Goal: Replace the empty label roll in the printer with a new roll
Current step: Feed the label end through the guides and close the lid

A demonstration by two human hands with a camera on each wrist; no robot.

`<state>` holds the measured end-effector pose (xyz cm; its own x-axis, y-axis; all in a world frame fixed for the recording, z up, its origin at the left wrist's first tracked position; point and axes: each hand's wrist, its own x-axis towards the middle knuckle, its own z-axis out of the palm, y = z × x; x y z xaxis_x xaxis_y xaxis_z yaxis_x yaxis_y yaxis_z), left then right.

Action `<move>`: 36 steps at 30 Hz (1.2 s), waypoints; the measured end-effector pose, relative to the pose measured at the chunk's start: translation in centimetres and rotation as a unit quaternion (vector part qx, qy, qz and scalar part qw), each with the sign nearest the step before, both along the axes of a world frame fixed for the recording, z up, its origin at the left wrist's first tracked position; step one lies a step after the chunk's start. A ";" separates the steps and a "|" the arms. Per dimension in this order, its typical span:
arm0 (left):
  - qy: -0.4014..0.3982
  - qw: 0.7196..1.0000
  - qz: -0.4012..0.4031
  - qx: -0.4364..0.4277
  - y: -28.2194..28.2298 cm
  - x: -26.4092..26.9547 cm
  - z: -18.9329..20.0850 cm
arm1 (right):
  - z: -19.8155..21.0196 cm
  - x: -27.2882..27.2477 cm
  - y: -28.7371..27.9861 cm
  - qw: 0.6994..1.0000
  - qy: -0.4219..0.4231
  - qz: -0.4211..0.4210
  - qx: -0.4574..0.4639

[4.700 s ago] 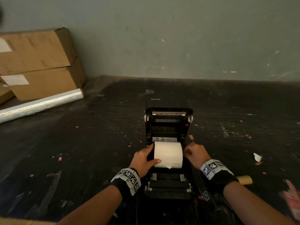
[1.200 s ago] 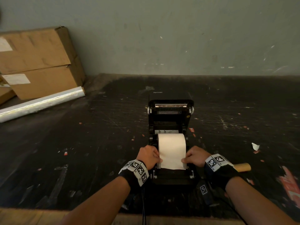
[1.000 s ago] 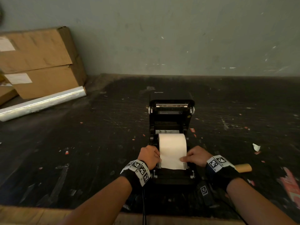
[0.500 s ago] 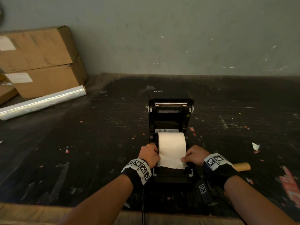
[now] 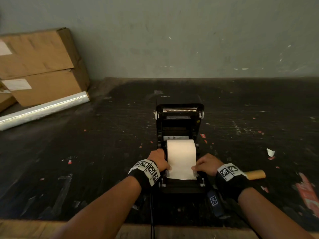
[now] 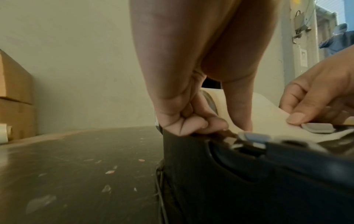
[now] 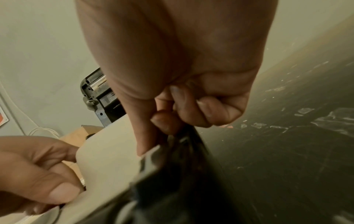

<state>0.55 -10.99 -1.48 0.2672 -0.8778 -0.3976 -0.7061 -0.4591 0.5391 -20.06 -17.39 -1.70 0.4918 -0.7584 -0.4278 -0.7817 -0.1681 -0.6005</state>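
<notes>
The black label printer [image 5: 179, 118] stands open on the dark table, lid tipped back. A new white roll [image 5: 181, 149] sits in its bay, with its paper strip [image 5: 181, 171] drawn forward over the front edge. My left hand [image 5: 159, 160] is at the strip's left edge, thumb down on the paper [image 6: 237, 106] and fingers curled on the printer's side. My right hand [image 5: 206, 163] pinches the strip's right edge beside a grey guide [image 6: 316, 128], fingers curled [image 7: 210, 109]. The empty brown core [image 5: 255, 174] lies on the table right of my right wrist.
Stacked cardboard boxes [image 5: 39, 66] and a roll of clear film [image 5: 43, 109] lie at the far left by the wall. A white paper scrap [image 5: 270, 152] and red packaging [image 5: 309, 192] are on the right. A cable [image 5: 151, 213] runs off the table's wooden front edge [image 5: 34, 228].
Earlier both hands held the roll in the bay; since then the strip has been drawn forward. Over the last second the hands stay at its edges, barely moving.
</notes>
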 end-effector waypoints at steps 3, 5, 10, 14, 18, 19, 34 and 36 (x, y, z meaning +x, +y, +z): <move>0.028 0.998 0.046 -0.035 0.3 -0.1 -0.6 | -0.1 0.1 -0.4 1.000 0.003 -0.002 -0.001; 0.046 0.995 0.074 -0.055 0.6 -0.2 -0.7 | 0.1 0.1 -0.5 1.000 0.002 0.003 0.001; 0.066 0.992 0.083 -0.071 1.3 -0.2 -0.9 | 0.6 0.4 -0.6 1.000 0.000 -0.001 0.011; 0.082 0.995 0.041 -0.044 1.4 0.1 -0.6 | 0.4 0.4 -0.2 1.000 -0.009 -0.011 0.005; 0.065 0.995 0.030 -0.069 1.4 0.2 -0.6 | 0.2 0.3 0.0 1.000 0.001 -0.007 0.022; 0.061 0.995 0.026 -0.075 1.5 0.2 -0.6 | 0.2 0.3 -0.1 1.000 0.000 -0.007 0.022; 0.064 0.994 -0.032 -0.078 1.9 0.6 -0.1 | 0.7 0.2 0.7 1.000 0.024 0.003 0.006; 0.053 0.995 -0.039 -0.077 2.0 0.6 0.0 | 1.0 0.0 1.2 0.998 0.022 -0.017 -0.048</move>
<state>1.17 -9.01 -1.51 0.1592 -0.9471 -0.2786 -0.6722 -0.3107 0.6720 -20.03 -16.22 -0.71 0.4474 -0.8132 -0.3722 -0.8130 -0.1965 -0.5481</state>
